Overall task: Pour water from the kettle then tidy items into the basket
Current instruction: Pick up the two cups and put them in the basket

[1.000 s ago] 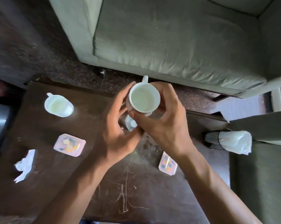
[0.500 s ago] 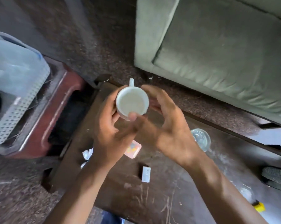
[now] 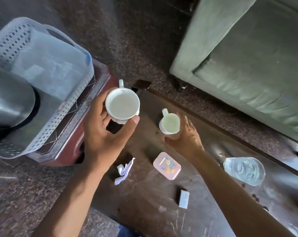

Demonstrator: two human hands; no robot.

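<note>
- Left hand (image 3: 103, 134) grips a white cup (image 3: 122, 103) aloft beside the perforated basket (image 3: 47, 127), which contains the steel kettle (image 3: 9, 100).
- Right hand (image 3: 186, 139), fingers spread, touches a second cup (image 3: 169, 124) on the table (image 3: 144, 194).

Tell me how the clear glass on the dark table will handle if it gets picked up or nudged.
The clear glass looks thick-walled and faceted, so it is probably heavy for its size and rigid. Its smooth surface may be slippery. It stands upright near the table edge, so a hard nudge could tip or break it.
</note>
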